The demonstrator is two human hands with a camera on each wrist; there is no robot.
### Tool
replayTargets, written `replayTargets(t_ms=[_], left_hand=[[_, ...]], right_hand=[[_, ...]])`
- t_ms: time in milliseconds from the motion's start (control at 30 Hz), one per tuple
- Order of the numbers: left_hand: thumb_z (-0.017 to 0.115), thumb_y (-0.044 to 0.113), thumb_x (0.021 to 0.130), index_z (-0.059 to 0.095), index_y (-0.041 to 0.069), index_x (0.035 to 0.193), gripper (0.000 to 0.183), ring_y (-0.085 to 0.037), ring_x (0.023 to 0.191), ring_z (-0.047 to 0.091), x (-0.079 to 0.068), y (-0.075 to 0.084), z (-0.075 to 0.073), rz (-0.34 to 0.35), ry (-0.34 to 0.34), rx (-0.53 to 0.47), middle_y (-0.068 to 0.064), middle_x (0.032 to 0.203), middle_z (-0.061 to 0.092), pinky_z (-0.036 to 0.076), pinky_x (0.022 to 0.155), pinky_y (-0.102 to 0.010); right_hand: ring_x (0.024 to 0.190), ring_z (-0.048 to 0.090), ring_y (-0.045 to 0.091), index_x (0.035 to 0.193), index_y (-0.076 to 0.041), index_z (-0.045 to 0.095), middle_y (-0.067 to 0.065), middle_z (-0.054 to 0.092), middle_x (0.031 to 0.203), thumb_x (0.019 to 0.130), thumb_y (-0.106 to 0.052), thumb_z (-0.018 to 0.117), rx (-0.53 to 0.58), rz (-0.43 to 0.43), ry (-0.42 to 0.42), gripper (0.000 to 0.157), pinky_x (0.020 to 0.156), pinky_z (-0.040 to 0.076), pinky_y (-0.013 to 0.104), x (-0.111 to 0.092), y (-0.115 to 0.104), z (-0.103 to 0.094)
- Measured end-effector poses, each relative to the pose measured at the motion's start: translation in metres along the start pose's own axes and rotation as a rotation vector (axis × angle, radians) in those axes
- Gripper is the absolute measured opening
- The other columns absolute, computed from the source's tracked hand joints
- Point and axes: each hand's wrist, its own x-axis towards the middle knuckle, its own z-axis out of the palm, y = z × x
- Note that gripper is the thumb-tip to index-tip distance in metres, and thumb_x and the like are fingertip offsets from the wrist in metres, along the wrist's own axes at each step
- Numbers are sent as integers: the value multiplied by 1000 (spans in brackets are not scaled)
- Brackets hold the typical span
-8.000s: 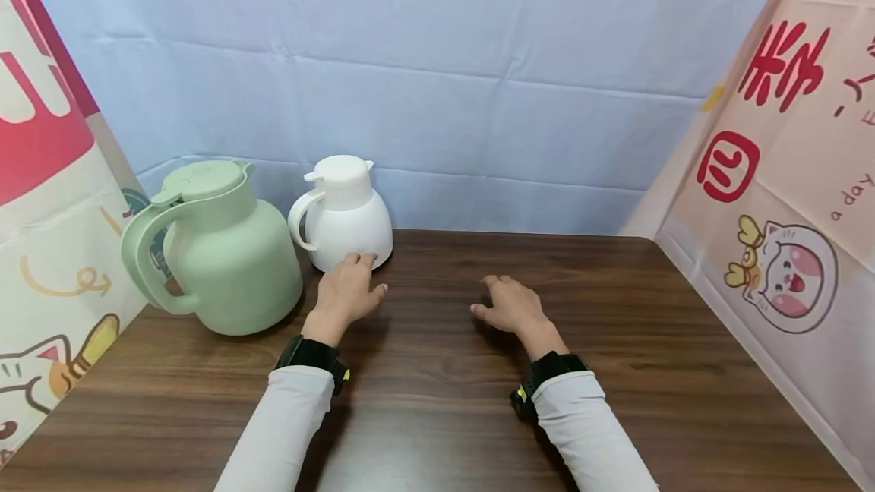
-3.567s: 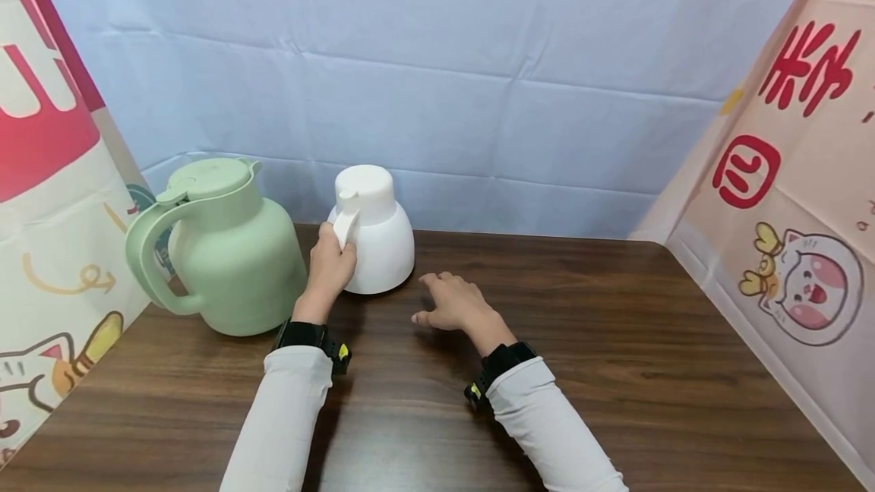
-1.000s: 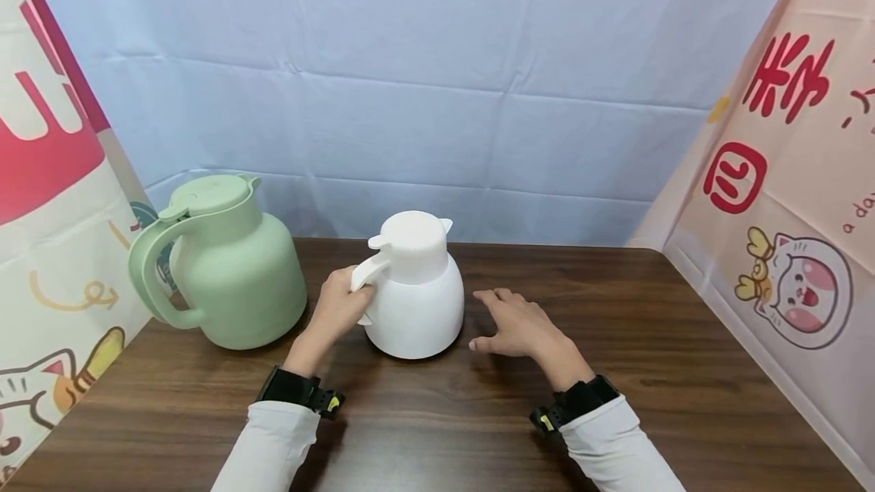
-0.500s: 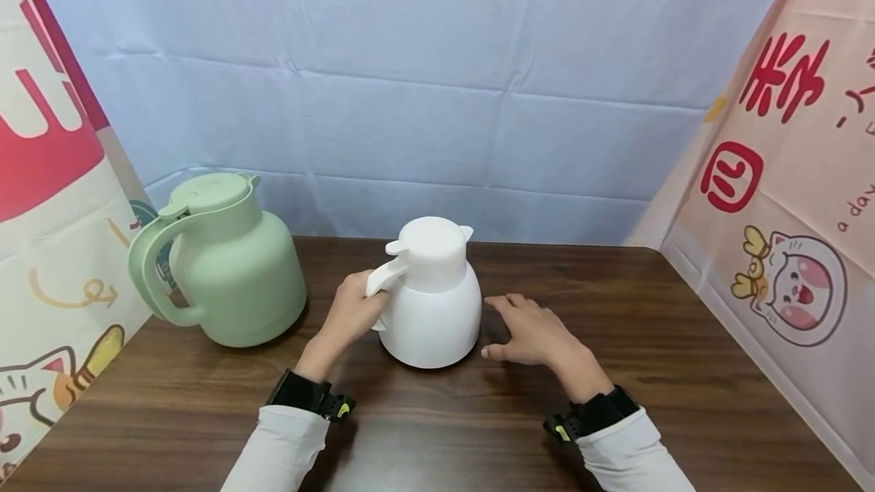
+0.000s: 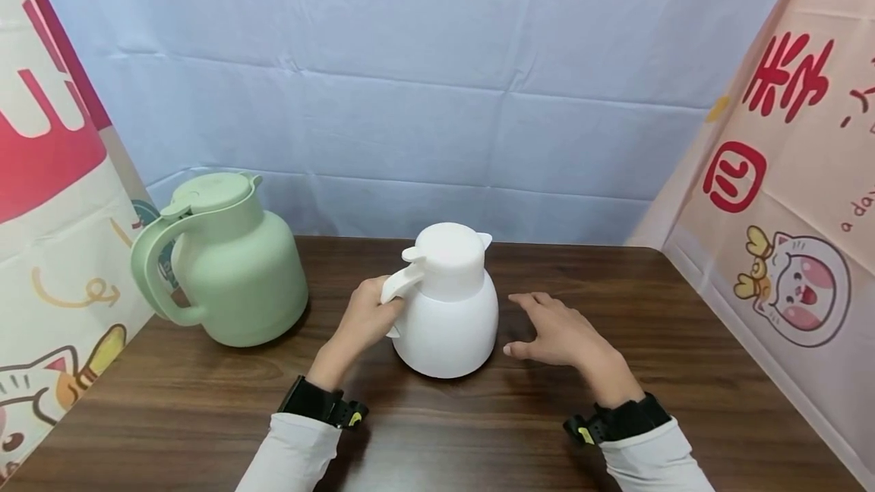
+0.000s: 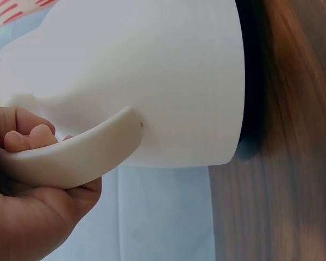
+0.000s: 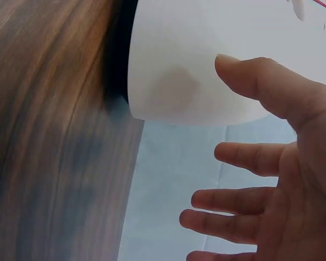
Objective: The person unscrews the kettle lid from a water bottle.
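Note:
A white thermos jug (image 5: 447, 332) with a lid and a short spout stands upright near the middle of the table, its spout toward the right. My left hand (image 5: 365, 313) grips the jug's handle (image 5: 403, 283) from the left. In the left wrist view, the fingers curl through the handle (image 6: 81, 155). To the right of the jug is my right hand (image 5: 557, 332), apart from it. The right wrist view shows its thumb and fingers (image 7: 233, 201) spread, holding nothing, with the jug's side (image 7: 168, 70) beyond them.
A larger pale green thermos jug (image 5: 235, 272) stands at the left, its handle toward the left. The brown wooden table (image 5: 437, 439) ends at a light blue cloth backdrop (image 5: 410, 97). Printed cloths hang on the left and on the right (image 5: 786, 249).
My left hand has taken the white jug's handle, and the jug has moved from the back left toward me and rightward. My right hand has shifted right alongside it. The green jug stays.

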Motion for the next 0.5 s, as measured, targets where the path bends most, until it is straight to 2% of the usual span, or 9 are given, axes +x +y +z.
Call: replayTargets(t_ms=[233,500], left_hand=[[53,0,76,62,7,81,12,-16,59,54,-2,5,2,24,-8,2,-7,70,61,47,51,-36],[52,0,75,57,7,73,8,-16,56,52,-2,2,5,26,-13,-5,-4,60,53,45,50,-33]], right_hand=[[116,38,42,136,-8,39,25,38,135,72,-47,69,28,5,6,80,83,39,63,-3,5,1],[116,39,43,135,-8,40,25,39,134,72,-47,69,30,16,11,80,83,39,63,-7,10,-1]])
